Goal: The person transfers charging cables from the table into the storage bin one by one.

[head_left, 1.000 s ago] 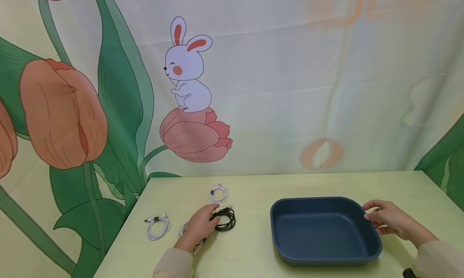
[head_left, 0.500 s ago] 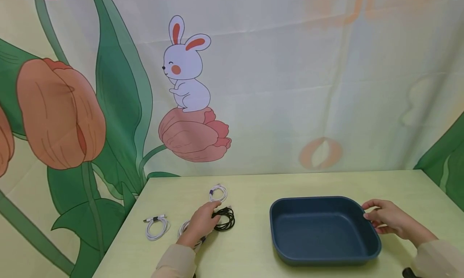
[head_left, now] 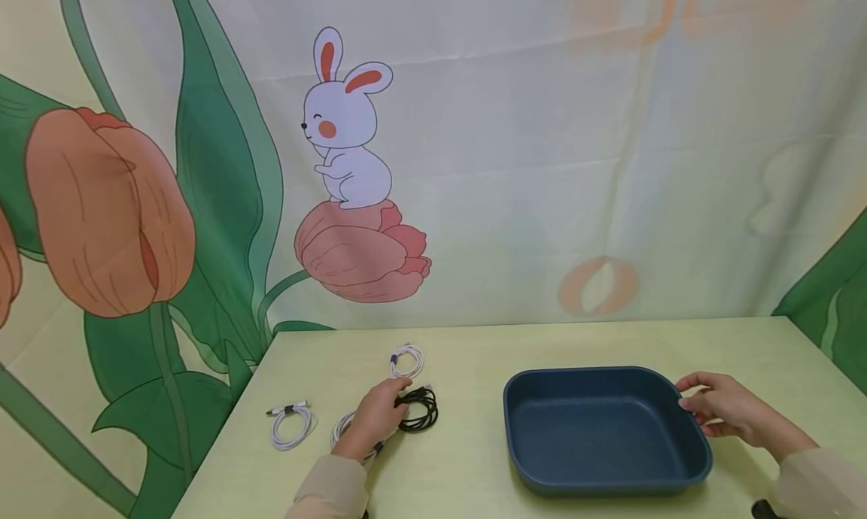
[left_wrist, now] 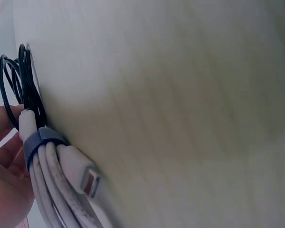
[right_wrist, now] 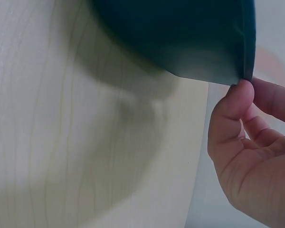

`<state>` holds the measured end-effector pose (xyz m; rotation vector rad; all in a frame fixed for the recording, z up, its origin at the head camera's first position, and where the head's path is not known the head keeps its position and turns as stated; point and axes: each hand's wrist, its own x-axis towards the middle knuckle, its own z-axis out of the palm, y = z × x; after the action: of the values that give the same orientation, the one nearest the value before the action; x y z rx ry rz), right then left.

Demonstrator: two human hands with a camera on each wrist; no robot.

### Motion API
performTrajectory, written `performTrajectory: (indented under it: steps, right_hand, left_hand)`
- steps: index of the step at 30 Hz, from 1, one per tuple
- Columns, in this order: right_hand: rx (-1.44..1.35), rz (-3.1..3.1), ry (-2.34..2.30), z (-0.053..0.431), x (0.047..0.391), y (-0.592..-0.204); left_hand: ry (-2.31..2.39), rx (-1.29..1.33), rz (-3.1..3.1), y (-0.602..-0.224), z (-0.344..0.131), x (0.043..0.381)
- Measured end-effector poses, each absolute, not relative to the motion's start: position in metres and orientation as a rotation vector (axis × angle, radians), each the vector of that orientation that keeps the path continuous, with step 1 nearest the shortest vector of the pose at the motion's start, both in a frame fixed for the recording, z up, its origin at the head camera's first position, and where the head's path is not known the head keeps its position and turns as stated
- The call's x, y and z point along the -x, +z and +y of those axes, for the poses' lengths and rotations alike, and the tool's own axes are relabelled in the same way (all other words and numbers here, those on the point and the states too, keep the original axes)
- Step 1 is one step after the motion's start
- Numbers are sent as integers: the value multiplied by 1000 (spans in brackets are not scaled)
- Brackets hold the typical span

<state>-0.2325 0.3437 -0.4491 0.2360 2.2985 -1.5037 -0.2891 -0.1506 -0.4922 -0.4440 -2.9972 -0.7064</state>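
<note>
In the head view my left hand [head_left: 375, 417] lies over the left side of a coiled black cable [head_left: 423, 410], thumb and fingers pinching its edge. In the left wrist view the black cable [left_wrist: 26, 83] loops up past my fingertips. A white coiled cable [left_wrist: 57, 175] with a dark strap and a USB plug lies close in front of that hand; in the head view my hand and wrist partly cover it. On the right, my right hand [head_left: 728, 410] pinches the right rim of a deep blue rectangular tray [head_left: 606, 436], thumb outside. The tray holds nothing.
A white coiled cable [head_left: 406, 361] lies just beyond my left hand, and another white coil [head_left: 291, 425] sits farther left. The pale table [head_left: 467, 353] meets a printed cloth backdrop [head_left: 515, 165] at its far edge. A black object [head_left: 764, 510] shows beside the right sleeve.
The head view has shifted very slightly. My left hand has moved a little over the black cable; my right hand and the tray look unchanged.
</note>
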Motion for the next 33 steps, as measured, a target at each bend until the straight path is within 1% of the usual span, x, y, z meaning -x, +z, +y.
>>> performTrajectory:
  steps: [16, 33]
  right_hand:
    - [-241, 2296, -1492, 344, 231, -448]
    - [-250, 2309, -1485, 344, 231, -449]
  left_hand:
    - [-747, 444, -2988, -497, -151, 292]
    - [-708, 471, -2984, -493, -149, 296]
